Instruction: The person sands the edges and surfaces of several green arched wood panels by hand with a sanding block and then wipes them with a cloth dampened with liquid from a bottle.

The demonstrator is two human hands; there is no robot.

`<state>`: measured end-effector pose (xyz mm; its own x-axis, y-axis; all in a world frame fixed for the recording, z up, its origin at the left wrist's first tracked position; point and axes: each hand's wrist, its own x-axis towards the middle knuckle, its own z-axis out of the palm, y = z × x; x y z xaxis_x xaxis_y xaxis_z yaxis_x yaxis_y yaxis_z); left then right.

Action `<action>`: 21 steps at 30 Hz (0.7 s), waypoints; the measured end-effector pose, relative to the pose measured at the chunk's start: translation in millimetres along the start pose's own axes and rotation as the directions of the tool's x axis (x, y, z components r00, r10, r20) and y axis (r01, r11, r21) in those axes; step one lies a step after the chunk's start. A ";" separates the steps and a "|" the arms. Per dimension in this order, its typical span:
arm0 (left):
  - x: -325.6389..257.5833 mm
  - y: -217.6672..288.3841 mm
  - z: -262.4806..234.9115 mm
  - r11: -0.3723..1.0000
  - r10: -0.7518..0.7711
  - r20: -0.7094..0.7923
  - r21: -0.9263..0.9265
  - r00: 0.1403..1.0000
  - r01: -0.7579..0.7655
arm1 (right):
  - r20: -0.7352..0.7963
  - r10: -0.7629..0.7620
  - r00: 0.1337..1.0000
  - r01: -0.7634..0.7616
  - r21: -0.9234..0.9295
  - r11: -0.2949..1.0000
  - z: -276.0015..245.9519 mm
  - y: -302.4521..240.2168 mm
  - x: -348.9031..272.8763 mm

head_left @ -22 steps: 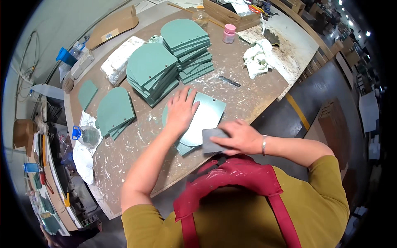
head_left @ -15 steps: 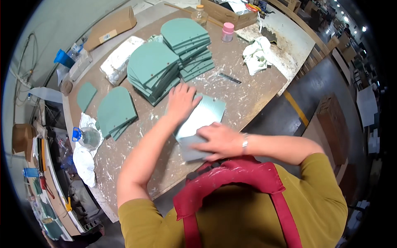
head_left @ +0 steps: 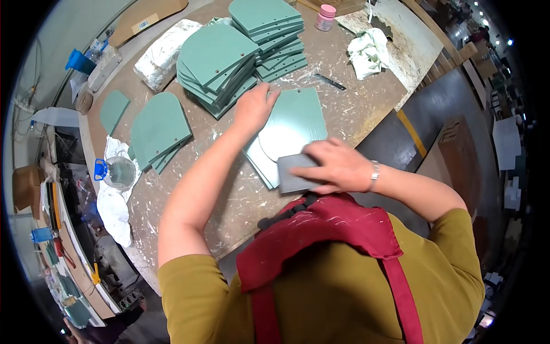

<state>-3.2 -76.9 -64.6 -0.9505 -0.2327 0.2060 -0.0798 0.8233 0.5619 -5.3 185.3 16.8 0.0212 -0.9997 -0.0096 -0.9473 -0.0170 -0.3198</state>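
Observation:
In front of me a pale green panel (head_left: pixel 295 117) lies on the brown worktable, with another panel edge showing beneath it. Its surface shines brightly near the middle. My left hand (head_left: pixel 255 110) grips the panel's far-left edge, fingers drawn together. Over the near end, my right hand (head_left: pixel 338 165) holds a grey rectangular pad (head_left: pixel 291 173), which partly overhangs the panel's near edge. The pad's underside is hidden. Beyond my left hand stands a tall stack of round-topped green panels (head_left: pixel 215 54) with small holes along their edges.
More green panels (head_left: pixel 157 126) lie at the left, near a clear bottle with a blue cap (head_left: pixel 120 172) and white cloth (head_left: pixel 114 209). A black strip (head_left: pixel 330 81), crumpled cloth (head_left: pixel 368 53) and pink-capped jar (head_left: pixel 325 18) are farther right. The table edge (head_left: pixel 366 137) runs along my right.
My right hand has moved the grey pad rightward along the near end of the panel. My left hand's fingers have drawn together at the edge. The whole view has shifted slightly.

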 end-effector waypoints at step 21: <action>-70.4 69.7 -96.9 0.790 0.600 -0.136 0.258 0.789 -0.556 | -0.049 0.789 0.613 -0.230 0.944 0.237 8.6 88.6 -41.9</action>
<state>87.2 -53.3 37.7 -0.7566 0.2398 0.6083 0.3880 0.9135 0.1226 -87.4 225.9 -19.4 -0.7497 -0.6268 -0.2121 0.0724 0.2410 -0.9678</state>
